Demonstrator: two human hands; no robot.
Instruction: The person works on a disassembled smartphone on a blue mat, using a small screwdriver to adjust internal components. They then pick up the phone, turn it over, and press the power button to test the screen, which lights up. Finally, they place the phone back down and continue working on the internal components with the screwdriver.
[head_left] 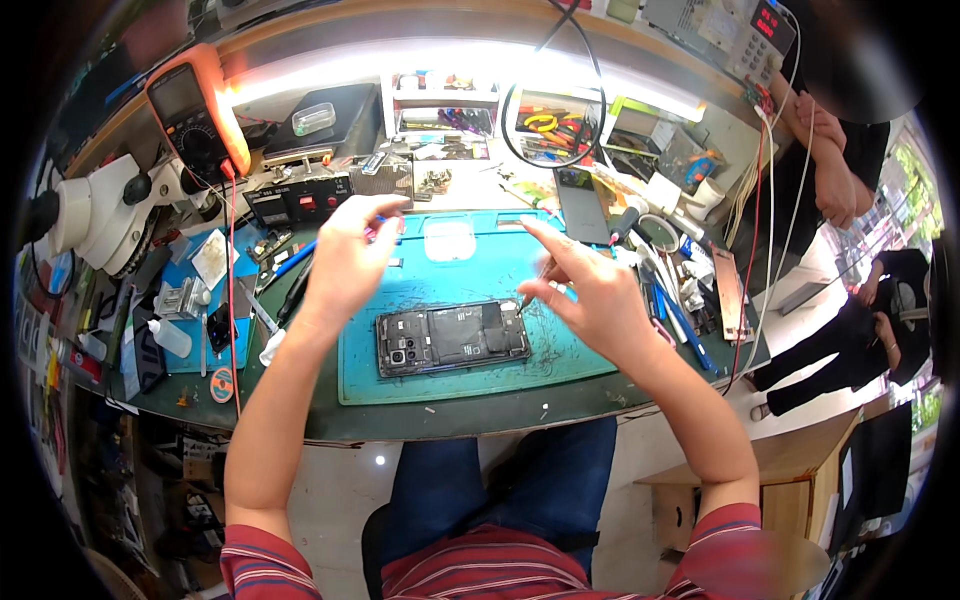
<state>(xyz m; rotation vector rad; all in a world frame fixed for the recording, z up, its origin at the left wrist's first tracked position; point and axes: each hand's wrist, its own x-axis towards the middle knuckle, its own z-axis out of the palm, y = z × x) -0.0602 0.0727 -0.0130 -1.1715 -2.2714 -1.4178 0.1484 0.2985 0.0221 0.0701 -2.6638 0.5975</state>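
Observation:
A phone (pixel 455 338) with its back cover off lies on the blue work mat (pixel 590 350), its dark insides and camera lenses facing up. My left hand (pixel 348 262) is raised beyond the phone's left end, thumb and fingers apart; I see nothing held in it. My right hand (pixel 592 290) hovers by the phone's right end. Its index finger reaches forward while the other fingers curl toward the thumb. A thin dark tip shows below the thumb, too small to name. Past the hands, a pale shallow tray (pixel 450 240) rests on the mat.
An orange multimeter (pixel 190 110) and a white microscope (pixel 100 215) stand at left. A dark flat phone-shaped panel (pixel 580 205) lies behind my right hand. Several pens and tools crowd the right side. A black cable (pixel 510 120) loops overhead. Two people (pixel 885 320) are at right.

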